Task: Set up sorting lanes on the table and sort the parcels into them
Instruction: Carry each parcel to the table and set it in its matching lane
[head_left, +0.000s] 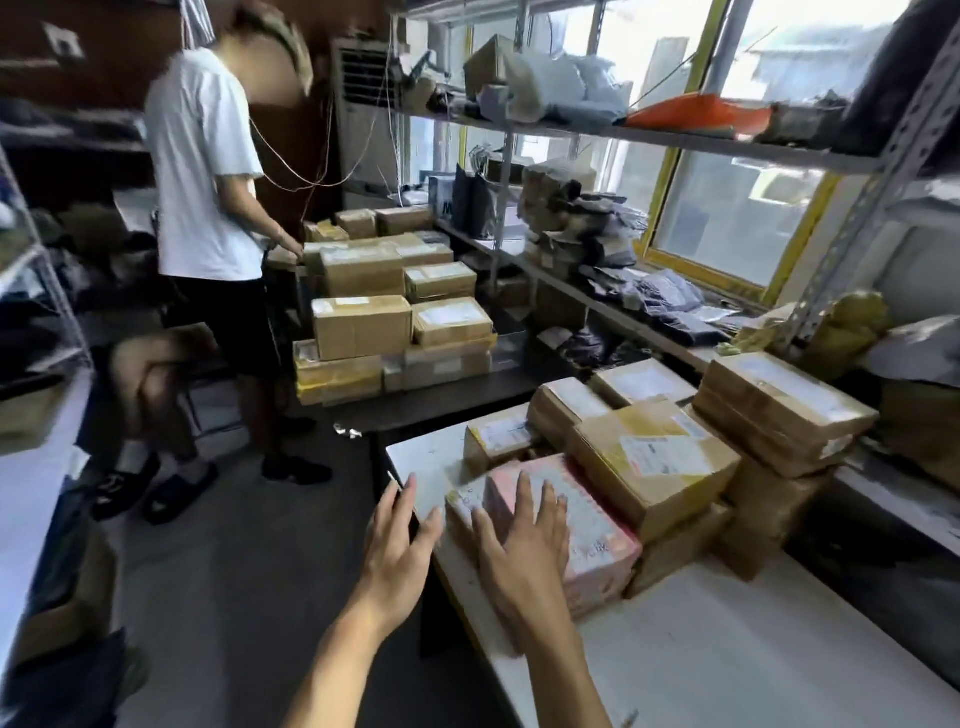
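Observation:
A pink parcel (587, 514) lies near the left edge of the white table (727, 649). My right hand (524, 545) rests flat on its near left end with straight fingers. My left hand (397, 551) hovers open just left of the parcel, over the table's edge, touching nothing that I can see. Behind the pink parcel sits a taped brown box (654, 462) with a white label. Several more cardboard parcels (779, 410) are stacked behind and to the right of it.
A dark table (447, 400) further back holds several stacked brown boxes (395, 312). A person in a white shirt (208, 166) stands beside it on the left. Metal shelves (623, 135) with bags run along the windows on the right. Grey floor lies to my left.

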